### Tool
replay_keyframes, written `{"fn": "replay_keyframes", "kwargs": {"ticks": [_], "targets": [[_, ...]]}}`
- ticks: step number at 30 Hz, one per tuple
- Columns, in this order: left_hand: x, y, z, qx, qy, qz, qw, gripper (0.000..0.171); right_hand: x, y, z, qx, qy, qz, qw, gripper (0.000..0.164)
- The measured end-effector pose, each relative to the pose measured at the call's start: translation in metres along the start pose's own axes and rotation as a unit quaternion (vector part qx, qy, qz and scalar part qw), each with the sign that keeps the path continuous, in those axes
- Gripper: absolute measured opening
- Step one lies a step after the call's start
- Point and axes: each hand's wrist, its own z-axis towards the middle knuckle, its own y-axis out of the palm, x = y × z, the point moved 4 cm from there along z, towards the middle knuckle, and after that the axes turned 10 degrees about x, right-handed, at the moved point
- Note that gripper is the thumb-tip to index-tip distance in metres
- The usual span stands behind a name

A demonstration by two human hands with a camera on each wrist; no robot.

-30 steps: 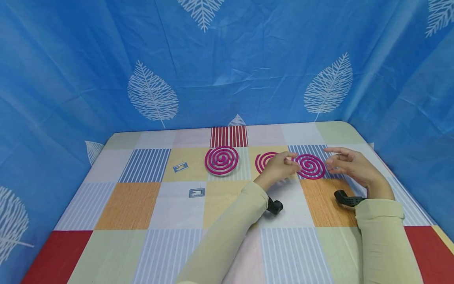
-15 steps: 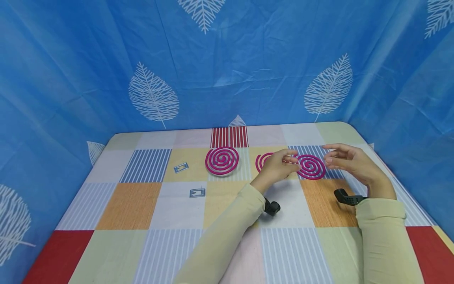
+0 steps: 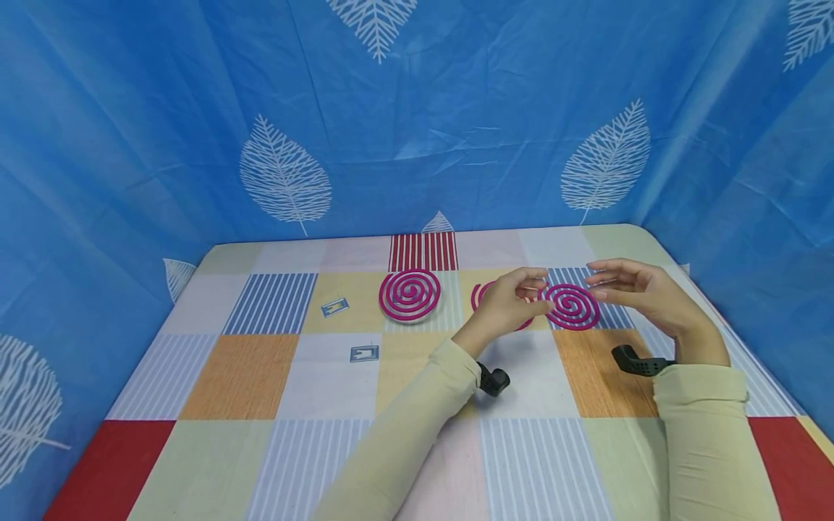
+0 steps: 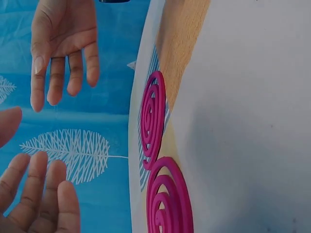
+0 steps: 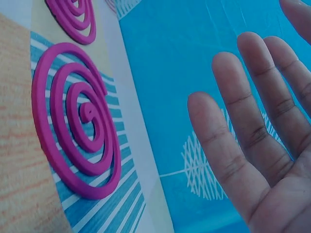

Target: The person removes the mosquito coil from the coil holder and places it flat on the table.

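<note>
Three magenta mosquito coils lie in a row across the table's far half. The right coil (image 3: 569,307) sits between my hands, flat on a blue-striped patch. My left hand (image 3: 508,304) hovers above the middle coil (image 4: 182,194) and hides much of it in the head view. To the right, my right hand (image 3: 641,293) is raised beside the right coil, fingers loosely bent and palm inward. Neither hand holds or touches anything; both wrist views show spread fingers apart from the coils. The left coil (image 3: 410,295) casts a shadow and looks slightly raised.
Two small flat metal pieces, one farther back (image 3: 335,307) and one nearer (image 3: 364,353), lie left of the coils. A patchwork cloth (image 3: 237,376) covers the table. Blue curtains (image 3: 417,130) with white leaves enclose the back and sides.
Both hands have risen slightly, and the left has drawn a little left, showing a bit more of the middle coil's right edge. The coils and metal pieces stay in place.
</note>
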Motion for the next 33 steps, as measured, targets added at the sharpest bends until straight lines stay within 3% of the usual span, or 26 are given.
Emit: {"fn": "replay_keyframes", "kwargs": {"ticks": [11, 25, 33], "targets": [[0.005, -0.009, -0.007, 0.005, 0.033, 0.001, 0.9994, 0.051, -0.017, 0.009, 0.003, -0.014, -0.059, 0.015, 0.998, 0.058], [0.016, -0.019, -0.016, 0.030, 0.071, 0.022, 0.9968, 0.050, -0.039, 0.021, 0.001, -0.015, -0.097, -0.014, 0.995, 0.059], [0.019, -0.026, -0.022, 0.041, 0.094, -0.001, 0.9947, 0.048, -0.049, 0.027, 0.000, 0.000, -0.122, 0.008, 0.993, 0.061]]}}
